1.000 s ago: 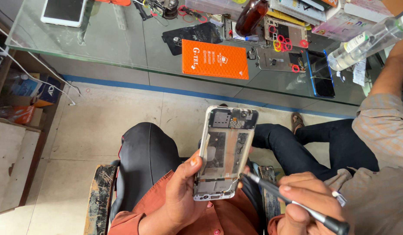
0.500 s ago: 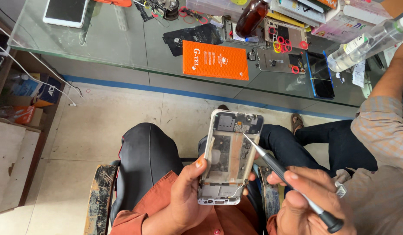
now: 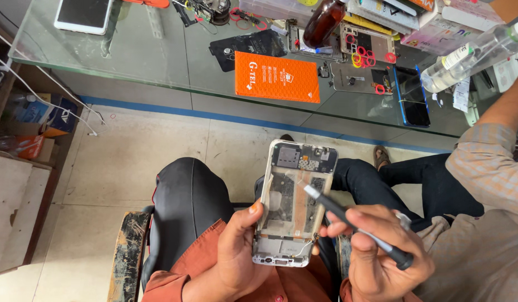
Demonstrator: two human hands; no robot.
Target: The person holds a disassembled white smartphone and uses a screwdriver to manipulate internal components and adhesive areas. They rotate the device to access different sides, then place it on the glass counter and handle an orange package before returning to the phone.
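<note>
An opened phone (image 3: pixel 295 201) with its back cover off shows a white frame and bare internals. My left hand (image 3: pixel 236 254) grips it along its left edge, thumb near the lower middle. My right hand (image 3: pixel 382 254) pinches a black screwdriver (image 3: pixel 354 223) like a pen. Its pale tip rests on the phone's middle right area. Both hands hover over my lap, above black trousers and rust-coloured sleeves.
A glass counter (image 3: pixel 158 61) spans the top, carrying an orange flat box (image 3: pixel 277 77), a white tablet (image 3: pixel 83 14), phone parts, red rings, a brown bottle (image 3: pixel 324 22) and a clear bottle (image 3: pixel 466 56). Another person in a checked shirt (image 3: pixel 488 212) and dark jeans sits at the right. Tiled floor lies below.
The phone has shifted slightly right and lower in my left hand. The screwdriver tip moved up from beside the phone's lower right edge onto its middle.
</note>
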